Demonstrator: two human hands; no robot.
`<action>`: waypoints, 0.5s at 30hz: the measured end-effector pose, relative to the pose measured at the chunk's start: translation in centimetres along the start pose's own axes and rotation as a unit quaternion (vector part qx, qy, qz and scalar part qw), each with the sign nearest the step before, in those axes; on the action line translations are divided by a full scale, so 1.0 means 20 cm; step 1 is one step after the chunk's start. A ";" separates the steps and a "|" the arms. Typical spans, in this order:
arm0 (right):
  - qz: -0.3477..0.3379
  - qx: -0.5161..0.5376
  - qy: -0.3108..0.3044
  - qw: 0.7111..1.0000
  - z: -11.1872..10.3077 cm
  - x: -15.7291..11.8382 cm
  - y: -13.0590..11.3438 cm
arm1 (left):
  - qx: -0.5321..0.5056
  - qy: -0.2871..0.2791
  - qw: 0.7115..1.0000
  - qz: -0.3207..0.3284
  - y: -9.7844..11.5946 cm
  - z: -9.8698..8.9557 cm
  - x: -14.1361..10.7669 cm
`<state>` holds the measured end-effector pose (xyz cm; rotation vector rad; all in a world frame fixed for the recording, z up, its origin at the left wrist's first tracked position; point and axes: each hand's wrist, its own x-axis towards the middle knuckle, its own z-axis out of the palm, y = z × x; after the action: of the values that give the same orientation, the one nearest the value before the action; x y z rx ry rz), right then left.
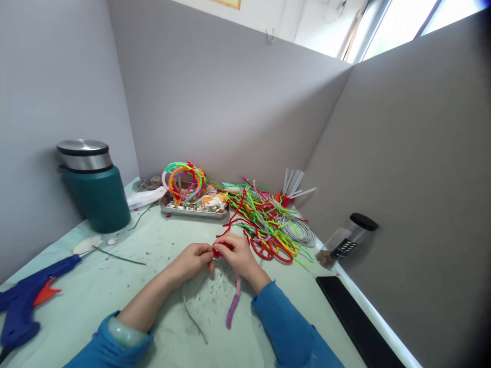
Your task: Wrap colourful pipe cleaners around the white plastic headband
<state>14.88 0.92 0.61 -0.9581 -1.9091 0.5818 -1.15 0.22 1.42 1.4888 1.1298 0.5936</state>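
My left hand (194, 263) and my right hand (238, 256) meet above the table, fingers closed in a pinch. Between the fingertips is a red pipe cleaner (218, 251), mostly covered by them. Below my right hand a pink and purple pipe cleaner piece (232, 309) hangs or lies; whether it joins the red one is hidden. A thin grey wire (194, 318) curves down from beneath my left hand toward the table. Just beyond my right hand lies a heap of red, green and yellow pipe cleaners (261, 212), with red-handled scissors (282, 251) at its near edge.
A blue glue gun (28, 296) and dark wire (118, 255) lie left, before a green flask (95, 197). Behind stands a metal tray (195, 213) with shells and colourful rings (184, 181). Right are coiled wire (301, 231), a clear jar (347, 240) and a black slab (356, 319).
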 end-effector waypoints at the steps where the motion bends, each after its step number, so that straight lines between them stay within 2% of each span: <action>1: 0.019 0.017 0.002 1.000 0.00 0.00 0.01 | 0.008 -0.009 1.000 0.009 0.00 0.00 0.00; 4: 0.066 0.057 0.011 0.996 0.01 0.01 0.02 | 0.023 -0.017 0.999 0.032 0.02 0.00 -0.01; 8: 0.105 0.098 0.022 0.989 0.02 0.01 0.02 | 0.031 0.010 0.999 0.034 0.00 0.00 0.00; 15: 0.193 0.139 0.035 0.971 0.00 0.03 0.03 | 0.017 0.019 0.998 0.049 -0.02 -0.01 0.01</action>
<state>14.85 1.64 0.47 -1.1534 -1.5323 1.0004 -1.29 0.39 1.08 1.5742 1.1056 0.6751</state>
